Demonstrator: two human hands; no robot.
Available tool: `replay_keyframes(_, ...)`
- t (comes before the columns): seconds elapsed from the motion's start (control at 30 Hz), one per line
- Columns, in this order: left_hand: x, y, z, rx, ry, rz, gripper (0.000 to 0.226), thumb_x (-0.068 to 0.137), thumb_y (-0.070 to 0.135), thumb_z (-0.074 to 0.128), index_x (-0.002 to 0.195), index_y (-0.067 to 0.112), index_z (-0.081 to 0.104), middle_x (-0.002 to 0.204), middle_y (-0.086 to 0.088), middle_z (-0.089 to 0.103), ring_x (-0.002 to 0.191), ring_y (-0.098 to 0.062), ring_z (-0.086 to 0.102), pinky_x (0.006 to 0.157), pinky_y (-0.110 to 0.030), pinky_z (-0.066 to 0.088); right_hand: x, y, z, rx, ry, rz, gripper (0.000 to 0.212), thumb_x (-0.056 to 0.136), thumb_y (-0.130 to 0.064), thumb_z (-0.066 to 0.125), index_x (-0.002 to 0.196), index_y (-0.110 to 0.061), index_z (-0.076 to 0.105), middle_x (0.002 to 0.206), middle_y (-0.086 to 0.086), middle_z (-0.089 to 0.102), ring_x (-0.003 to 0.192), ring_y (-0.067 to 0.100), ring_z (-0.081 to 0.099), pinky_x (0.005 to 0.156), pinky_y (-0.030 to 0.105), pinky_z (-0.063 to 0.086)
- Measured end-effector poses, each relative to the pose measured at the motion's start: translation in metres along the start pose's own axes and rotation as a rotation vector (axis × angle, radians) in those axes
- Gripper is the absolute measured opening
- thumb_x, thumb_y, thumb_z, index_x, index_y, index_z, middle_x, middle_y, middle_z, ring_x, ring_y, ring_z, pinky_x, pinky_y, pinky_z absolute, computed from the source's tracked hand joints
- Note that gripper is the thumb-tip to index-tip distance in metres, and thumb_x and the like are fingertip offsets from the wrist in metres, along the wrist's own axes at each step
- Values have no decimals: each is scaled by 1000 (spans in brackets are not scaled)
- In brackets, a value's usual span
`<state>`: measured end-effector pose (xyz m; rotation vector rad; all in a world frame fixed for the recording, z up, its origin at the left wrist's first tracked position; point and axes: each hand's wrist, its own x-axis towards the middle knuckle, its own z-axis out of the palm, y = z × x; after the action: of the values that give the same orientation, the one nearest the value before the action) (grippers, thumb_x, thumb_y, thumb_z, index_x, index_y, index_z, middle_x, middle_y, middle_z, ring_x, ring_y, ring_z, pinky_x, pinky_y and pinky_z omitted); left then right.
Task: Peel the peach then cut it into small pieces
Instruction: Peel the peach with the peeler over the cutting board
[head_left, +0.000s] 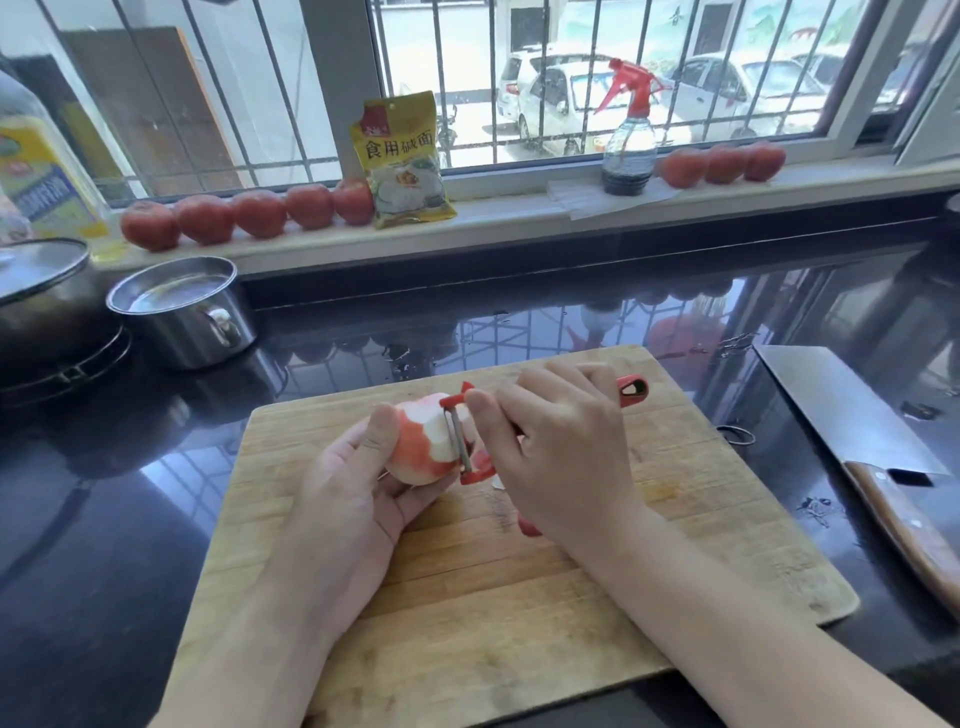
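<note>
My left hand (358, 478) cups a peach (423, 447) over the wooden cutting board (467, 597), thumb on its top. The peach is partly peeled: pale flesh shows on its right side, red skin remains on the left and bottom. My right hand (561, 457) grips a red Y-shaped peeler (462, 439), its metal blade lying against the peach's right side. The peeler's handle end (634, 392) sticks out past my fingers. A strip of red peel (530, 527) lies on the board under my right wrist.
A cleaver (852, 415) with a wooden handle lies on the dark counter right of the board. A steel pot (182, 312) and a lidded pan (47, 301) stand at the left. Peaches (254, 213), a yellow packet (405, 161) and a spray bottle (628, 140) line the windowsill.
</note>
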<state>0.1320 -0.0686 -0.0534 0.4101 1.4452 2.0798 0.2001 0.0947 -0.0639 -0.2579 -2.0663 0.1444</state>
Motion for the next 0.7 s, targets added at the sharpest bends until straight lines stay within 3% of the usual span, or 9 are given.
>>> replay_keyframes(0.13, 0, -1, -2, 13, 10, 40, 54, 101, 40, 48, 129, -2, 66, 126, -19, 72, 121, -36, 67, 100, -46, 57, -1, 3, 1, -58, -22, 50, 54, 106, -41, 47, 58, -21, 62, 58, -10, 55, 66, 15, 53, 74, 37, 36)
replay_keyframes(0.27, 0, -1, -1, -3, 38, 83, 56, 97, 42, 50, 127, -3, 66, 120, -18, 74, 111, -29, 72, 94, -41, 61, 2, 15, -3, -192, -33, 120, 48, 103, -40, 53, 58, -25, 59, 58, -13, 56, 66, 13, 55, 74, 36, 34)
replay_keyframes(0.4, 1, 0, -3, -86, 78, 54, 57, 98, 46, 52, 129, 0, 65, 125, -17, 72, 115, -30, 70, 95, -41, 60, 1, 21, -5, -238, -18, 161, 50, 104, -42, 50, 58, -25, 59, 60, -12, 58, 68, 14, 57, 77, 37, 34)
replay_keyframes(0.57, 0, 2, -1, -170, 38, -63, 58, 98, 48, 51, 125, -1, 67, 127, -23, 70, 123, -40, 66, 97, -44, 59, 2, 16, -4, -78, 34, 98, 52, 105, -38, 48, 57, -21, 58, 57, -10, 52, 64, 15, 52, 74, 36, 34)
replay_keyframes(0.7, 0, 1, -1, -101, -22, -60, 61, 97, 45, 53, 136, -1, 61, 133, -23, 67, 128, -40, 62, 106, -51, 50, -1, 2, -2, 110, 64, 0, 54, 106, -35, 51, 56, -16, 60, 57, -7, 52, 63, 17, 51, 71, 42, 39)
